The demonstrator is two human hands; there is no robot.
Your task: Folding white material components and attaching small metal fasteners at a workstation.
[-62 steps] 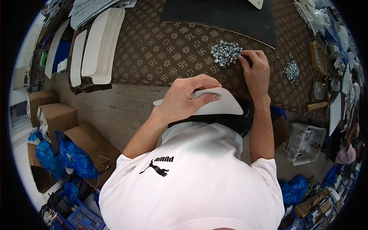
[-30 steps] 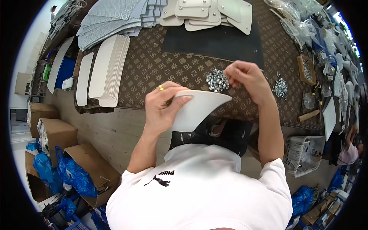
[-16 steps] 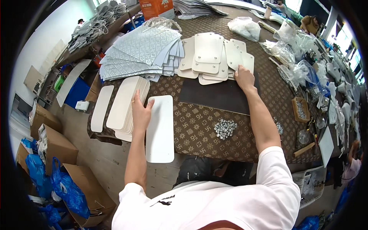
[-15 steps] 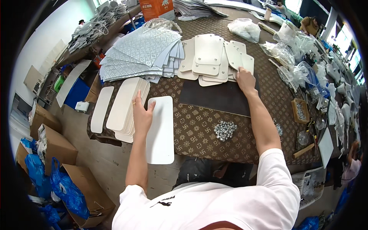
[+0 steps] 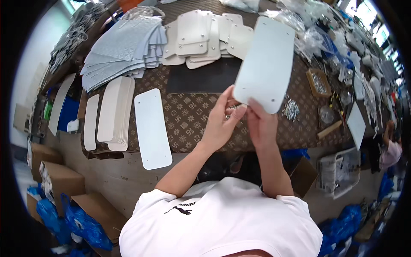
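A long white panel (image 5: 266,64) with rounded corners and small fittings near its corners is held up over the table. My right hand (image 5: 262,126), somewhat blurred, closes on its near edge. My left hand (image 5: 220,122) is at the panel's near left corner, thumb and forefinger closed against it; the fingertips are partly hidden. Shiny metal studs show behind the left fingers, their pile mostly covered. To the left, another white panel (image 5: 153,128) lies flat, overhanging the table's front edge. Behind the hands, a pile of cream panels with studs (image 5: 195,32) rests at a dark board (image 5: 201,77).
Left of the white panel stand a stack of cream strips (image 5: 115,113) and a single strip (image 5: 91,122). Grey patterned sheets (image 5: 120,49) fan out behind. A second stud pile (image 5: 290,109), a stud box (image 5: 318,82), a wooden-handled tool (image 5: 329,129) and plastic bags lie right.
My right hand has come from the cream pile toward me and now holds up a panel. My left hand has left the flat white panel and joined it. The view has shifted.
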